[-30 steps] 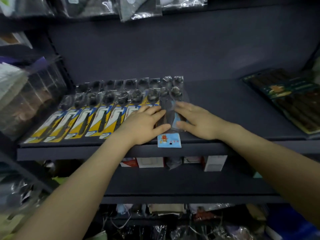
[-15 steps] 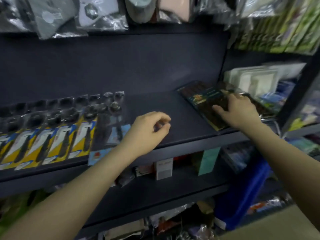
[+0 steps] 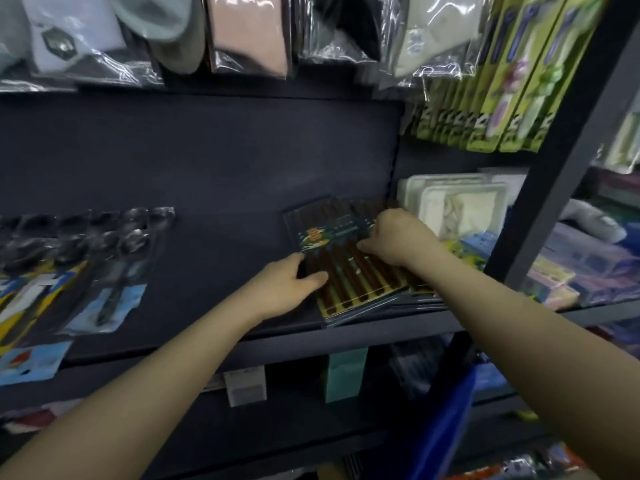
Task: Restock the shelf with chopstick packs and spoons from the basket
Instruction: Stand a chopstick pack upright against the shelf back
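Dark shelf, head height. Chopstick pack lies flat at the right end of the board, topmost of a small stack; its near edge sits just at the shelf's front lip, its far edge short of the back wall.

Left hand grips the pack's left edge, thumb on top, fingers curled against the side. Right hand rests on the pack's right half, fingers bent down onto the wrapper; whether they pinch it or only press, cannot tell.

Right of the stack: shelf divider, then white trays in the next bay, close to the right hand. A dark upright post slants down the right side, near the right forearm.

Left end of the board: spoon packs in overlapping rows, yellow and blue cards reaching toward the front lip, one blue card overhanging it. Between spoons and chopsticks lies a wide bare stretch of board, back wall to front lip.

Above: bagged socks hang low over the shelf mouth. Green packs hang upper right. Small boxes stand on the shelf below.
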Tool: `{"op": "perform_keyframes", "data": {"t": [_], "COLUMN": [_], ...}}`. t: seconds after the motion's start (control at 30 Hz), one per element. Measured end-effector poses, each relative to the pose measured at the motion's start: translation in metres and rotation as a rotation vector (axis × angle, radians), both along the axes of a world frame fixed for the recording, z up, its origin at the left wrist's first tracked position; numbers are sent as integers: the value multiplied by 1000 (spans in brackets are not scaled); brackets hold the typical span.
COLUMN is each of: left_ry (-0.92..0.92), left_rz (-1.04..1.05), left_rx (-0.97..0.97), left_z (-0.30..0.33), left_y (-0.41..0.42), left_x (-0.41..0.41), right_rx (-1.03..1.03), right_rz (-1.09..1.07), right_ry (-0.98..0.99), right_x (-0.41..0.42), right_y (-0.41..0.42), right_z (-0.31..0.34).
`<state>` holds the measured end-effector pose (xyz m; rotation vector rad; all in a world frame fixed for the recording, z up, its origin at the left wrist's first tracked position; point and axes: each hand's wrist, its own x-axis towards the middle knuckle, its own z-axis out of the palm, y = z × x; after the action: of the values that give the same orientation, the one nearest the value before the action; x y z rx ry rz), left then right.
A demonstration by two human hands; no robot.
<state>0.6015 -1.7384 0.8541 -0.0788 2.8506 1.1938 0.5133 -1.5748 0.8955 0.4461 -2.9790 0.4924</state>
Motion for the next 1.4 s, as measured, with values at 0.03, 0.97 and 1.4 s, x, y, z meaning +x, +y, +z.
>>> {"op": "perform_keyframes", "data": {"t": [0.03,0.97,1.4], "left_ry": [-7,234,11], "left_rz": [2,373,297], "left_rx": [18,708,701], "left_z": [-2,9,8], "left_y": [4,25,16], "left_x": [-1,-8,-7], "right_rx": [20,-141,-528], "right_rz": [32,-128,84], "right_ry": [-17,-130,-316], "right_x": [-1,-32,-17], "right_y": [0,51,51], "right_z": [0,-14,-14]}}
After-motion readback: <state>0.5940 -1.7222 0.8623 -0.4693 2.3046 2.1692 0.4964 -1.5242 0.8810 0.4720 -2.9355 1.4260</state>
